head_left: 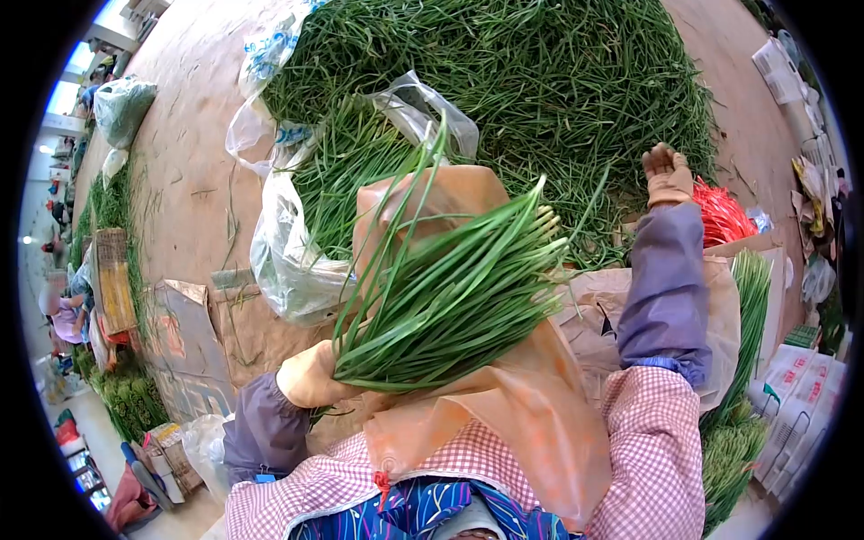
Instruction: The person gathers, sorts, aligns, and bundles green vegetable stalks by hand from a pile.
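Note:
A thick bunch of long green chives (450,297) lies over my lap, its pale cut ends pointing right. My left hand (315,373), in a tan glove, is closed around the leafy end. Held out to the right, my gloved right hand (668,175) has its fingers apart and nothing visible in them. Just beside it is a heap of red plastic ties (720,214). Under the bunch, a tan plastic apron (531,387) covers my lap and knee. More chives (351,162) lie in an opened clear plastic bag (292,243) ahead of me.
A large heap of loose green leaves (522,72) spreads across the floor in front. Flattened cardboard (184,333) lies at left. Bundled chives (733,459) stand by my right side, near a white carton (801,396). Another person (67,310) is at far left.

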Motion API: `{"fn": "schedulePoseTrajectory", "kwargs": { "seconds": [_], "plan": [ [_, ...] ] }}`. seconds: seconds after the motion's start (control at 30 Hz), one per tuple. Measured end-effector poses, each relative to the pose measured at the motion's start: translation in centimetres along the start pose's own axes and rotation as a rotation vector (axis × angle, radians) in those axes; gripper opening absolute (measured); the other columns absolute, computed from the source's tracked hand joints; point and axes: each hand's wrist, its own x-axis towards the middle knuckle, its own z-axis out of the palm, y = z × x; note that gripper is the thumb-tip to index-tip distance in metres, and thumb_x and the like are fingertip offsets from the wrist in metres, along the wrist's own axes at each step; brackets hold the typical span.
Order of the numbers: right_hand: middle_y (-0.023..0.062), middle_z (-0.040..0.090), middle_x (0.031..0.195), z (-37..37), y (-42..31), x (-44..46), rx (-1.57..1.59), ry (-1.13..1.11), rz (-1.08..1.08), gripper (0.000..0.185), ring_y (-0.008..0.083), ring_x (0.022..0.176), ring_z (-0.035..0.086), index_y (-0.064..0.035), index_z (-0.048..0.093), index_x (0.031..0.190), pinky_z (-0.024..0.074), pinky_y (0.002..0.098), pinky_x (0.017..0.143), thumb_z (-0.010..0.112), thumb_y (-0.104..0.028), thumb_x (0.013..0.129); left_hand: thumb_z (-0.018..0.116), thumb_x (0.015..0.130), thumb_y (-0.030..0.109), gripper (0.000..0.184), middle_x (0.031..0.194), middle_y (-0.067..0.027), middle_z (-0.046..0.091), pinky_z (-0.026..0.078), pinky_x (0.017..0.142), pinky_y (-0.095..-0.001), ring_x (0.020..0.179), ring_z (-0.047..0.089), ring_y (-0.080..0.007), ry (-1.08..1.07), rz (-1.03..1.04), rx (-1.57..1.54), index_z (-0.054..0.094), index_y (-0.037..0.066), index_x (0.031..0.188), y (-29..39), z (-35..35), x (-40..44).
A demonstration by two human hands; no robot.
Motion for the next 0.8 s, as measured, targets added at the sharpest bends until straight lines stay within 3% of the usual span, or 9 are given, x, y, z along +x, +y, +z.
{"fn": "schedulePoseTrajectory", "kwargs": {
  "seconds": [0.1,0.23,0.33,0.37,0.4,0.5,0.67,0.73,0.8],
  "plan": [
    [0.0022,0.069,0.106,4.4,-0.1,-9.8,-0.771,-0.473,0.018,0.024,0.0157,0.096,0.063,-0.0142,0.065,0.106,0.0447,0.0307,0.082,0.064,-0.033,0.092,0.07,0.083,0.008,0.042,0.106,-0.0091,0.07,0.048,0.085,-0.0295,0.094,0.061,-0.0123,-0.002,-0.022,-0.114,0.058,0.003,0.124,1.2,0.2,0.4],
    [0.0122,0.064,0.118,9.9,0.6,-18.3,-1.25,-1.145,-0.28,0.044,0.0214,0.115,0.055,-0.0039,0.061,0.123,0.0414,0.035,0.099,0.061,-0.034,0.091,0.07,0.081,0.007,0.04,0.103,-0.0093,0.071,0.05,0.084,-0.0309,0.092,0.063,-0.0143,-0.043,-0.115,0.132,0.06,0.004,0.12,2.7,-0.3,0.6],
    [0.0163,0.067,0.113,13.7,2.7,-21.8,-1.883,-1.413,0.028,0.057,0.0322,0.106,0.062,-0.0081,0.067,0.117,0.0473,0.0396,0.094,0.062,-0.055,0.086,0.071,0.081,0.007,0.04,0.101,-0.01,0.072,0.051,0.082,-0.0319,0.09,0.065,-0.0164,-0.041,-0.131,0.251,0.061,0.005,0.119,2.3,-0.4,0.5],
    [0.0171,0.067,0.109,14.3,3.3,-22.7,-1.887,-1.545,0.119,0.062,0.0315,0.105,0.062,-0.0075,0.067,0.115,0.0475,0.0403,0.093,0.06,-0.061,0.084,0.071,0.081,0.008,0.039,0.101,-0.0102,0.072,0.051,0.082,-0.0321,0.09,0.066,-0.0169,-0.041,-0.128,0.242,0.062,0.005,0.118,2.3,-0.4,0.4],
    [0.0138,0.069,0.1,13.8,4.5,-22.9,-1.735,-1.599,0.191,0.05,0.0247,0.095,0.064,-0.0056,0.069,0.108,0.0493,0.0376,0.087,0.063,-0.05,0.087,0.072,0.081,0.009,0.038,0.1,-0.0105,0.072,0.051,0.081,-0.0323,0.09,0.066,-0.0174,-0.041,-0.125,0.23,0.062,0.005,0.117,2.3,-0.5,0.3],
    [0.0019,0.07,0.083,11.8,6.5,-23.0,-1.12,-1.422,0.545,0.016,0.0095,0.08,0.061,-0.0038,0.071,0.098,0.0496,0.0277,0.076,0.066,-0.016,0.09,0.072,0.082,0.01,0.041,0.103,-0.0092,0.071,0.05,0.084,-0.0311,0.093,0.065,-0.0149,-0.054,-0.151,0.212,0.06,0.005,0.121,3.4,-0.5,0.2],
    [0.0043,0.064,0.067,8.4,6.2,-20.0,-0.511,-0.954,0.309,0.017,0.0139,0.057,0.062,-0.0041,0.067,0.099,0.0528,0.0266,0.056,0.06,-0.019,0.095,0.076,0.078,0.003,0.068,0.124,-0.007,0.062,0.044,0.096,-0.03,0.111,0.056,-0.0133,-0.105,-0.16,-0.048,0.044,0.004,0.138,1.0,-1.2,0.5],
    [-0.0053,0.041,0.054,7.0,4.2,-17.4,-0.315,-0.73,0.381,0.023,0.0064,0.042,0.039,-0.0029,0.061,0.102,0.0342,0.0237,0.04,0.057,-0.025,0.097,0.077,0.077,0.001,0.073,0.13,-0.0068,0.058,0.042,0.1,-0.0312,0.117,0.053,-0.0145,-0.11,-0.144,-0.192,0.041,0.004,0.14,0.2,-0.9,0.5],
    [-0.0065,0.039,0.052,3.8,3.1,-13.1,-0.27,-0.606,0.175,0.032,0.006,0.039,0.03,-0.0034,0.06,0.106,0.0271,0.0231,0.036,0.063,-0.032,0.093,0.076,0.068,-0.007,0.072,0.124,-0.009,0.062,0.045,0.096,-0.0338,0.114,0.056,-0.0191,-0.056,-0.15,-0.312,0.051,0.002,0.134,-0.2,-0.4,0.6]
  ]
}}
